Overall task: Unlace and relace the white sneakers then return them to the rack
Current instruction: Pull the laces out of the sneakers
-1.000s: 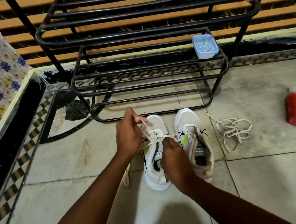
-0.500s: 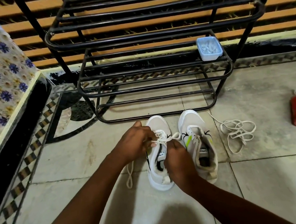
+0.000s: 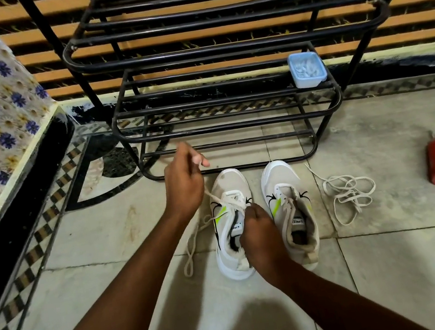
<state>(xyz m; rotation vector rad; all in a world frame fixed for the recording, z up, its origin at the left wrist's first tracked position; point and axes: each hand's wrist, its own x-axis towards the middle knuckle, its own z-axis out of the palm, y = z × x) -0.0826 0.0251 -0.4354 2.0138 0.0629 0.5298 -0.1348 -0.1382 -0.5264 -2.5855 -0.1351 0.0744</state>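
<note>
White sneaker (image 3: 229,191), half-laced, lace (image 3: 209,194) taut, tongue exposed

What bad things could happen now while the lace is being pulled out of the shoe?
1. The left hand pulls the lace up and away; only the right hand steadies the left sneaker, so it might tip or slide.
2. The loose lace lies on the floor beside the right sneaker and could tangle or get stepped on.
</note>
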